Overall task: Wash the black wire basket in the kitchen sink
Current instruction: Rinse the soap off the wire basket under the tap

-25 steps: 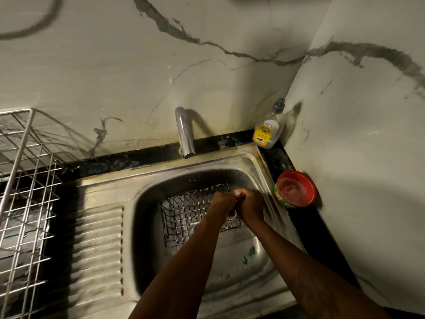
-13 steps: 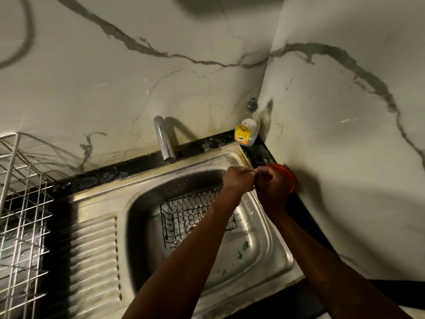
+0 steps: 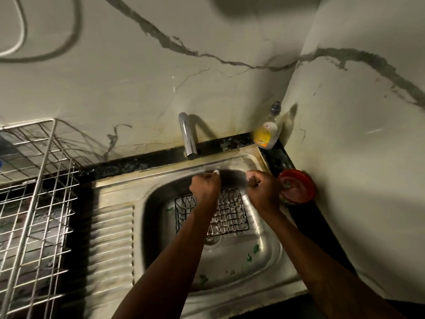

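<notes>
The black wire basket (image 3: 232,215) sits on the floor of the sink (image 3: 128,187), toward the back of the basin and partly over the drain, with neither hand touching it. Both forearms reach in from the near edge of the sink and hang above the basket. The left hand (image 3: 204,187) is balled up over the basket's back left part, with a small white bit at its far knuckles. The right hand (image 3: 264,187) is also curled, above the sink's back right corner. The hands are apart; I cannot tell whether either grips anything. Green scraps (image 3: 249,257) lie in the basin's near right part. A tap (image 3: 188,137) stands at the sink's back rim, a soap bottle (image 3: 266,132) past its back right corner, a red bowl (image 3: 299,187) just right of the sink, and a wire rack (image 3: 34,192) to its left.
</notes>
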Tool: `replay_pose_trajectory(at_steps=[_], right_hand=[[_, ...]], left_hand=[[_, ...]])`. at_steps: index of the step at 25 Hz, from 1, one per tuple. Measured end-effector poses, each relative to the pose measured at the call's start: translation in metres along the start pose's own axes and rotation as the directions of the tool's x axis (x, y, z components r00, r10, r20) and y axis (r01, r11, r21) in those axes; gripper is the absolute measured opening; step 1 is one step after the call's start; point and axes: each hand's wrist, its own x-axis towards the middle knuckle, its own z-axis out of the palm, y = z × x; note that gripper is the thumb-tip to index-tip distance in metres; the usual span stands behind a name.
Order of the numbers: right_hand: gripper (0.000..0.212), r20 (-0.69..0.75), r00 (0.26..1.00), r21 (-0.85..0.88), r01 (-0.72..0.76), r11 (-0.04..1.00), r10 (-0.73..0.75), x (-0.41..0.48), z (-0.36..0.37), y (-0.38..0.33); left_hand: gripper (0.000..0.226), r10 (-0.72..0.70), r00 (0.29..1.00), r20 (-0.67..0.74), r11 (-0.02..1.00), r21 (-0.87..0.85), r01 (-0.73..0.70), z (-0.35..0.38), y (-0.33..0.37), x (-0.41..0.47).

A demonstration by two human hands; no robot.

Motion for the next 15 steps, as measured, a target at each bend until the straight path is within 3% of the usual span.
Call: replay_pose_trajectory(at_steps=[2, 6, 9, 12, 15], right_hand=[[0.018, 0.092, 0.994, 0.047, 0.051, 0.998, -0.055, -0.009, 0.030, -0.013], [0.070, 0.276, 0.956, 0.154, 0.062, 0.986, -0.103, -0.018, 0.079, -0.031], [0.078, 0.340, 0.933, 0.169, 0.058, 0.984, -0.114, -0.018, 0.102, -0.036], [0.067, 0.402, 0.915, 0.117, -0.027, 0.993, -0.022, -0.015, 0.114, -0.033], [0.025, 0.365, 0.931, -0.051, 0.043, 0.998, -0.021, -0.014, 0.120, -0.024]], left_hand=[[0.020, -0.006, 0.996, -0.092, 1.000, -0.026, 0.004, -0.019, 0.000, 0.012], [0.018, 0.012, 0.981, -0.191, 1.000, -0.024, -0.017, -0.042, 0.009, 0.033], [0.022, 0.098, 0.977, -0.189, 0.995, 0.032, -0.094, -0.049, 0.019, 0.046], [0.008, 0.177, 0.974, -0.140, 0.978, 0.134, -0.158, -0.045, 0.034, 0.055], [0.015, 0.287, 0.945, -0.154, 0.928, 0.289, -0.235, -0.041, 0.043, 0.066]])
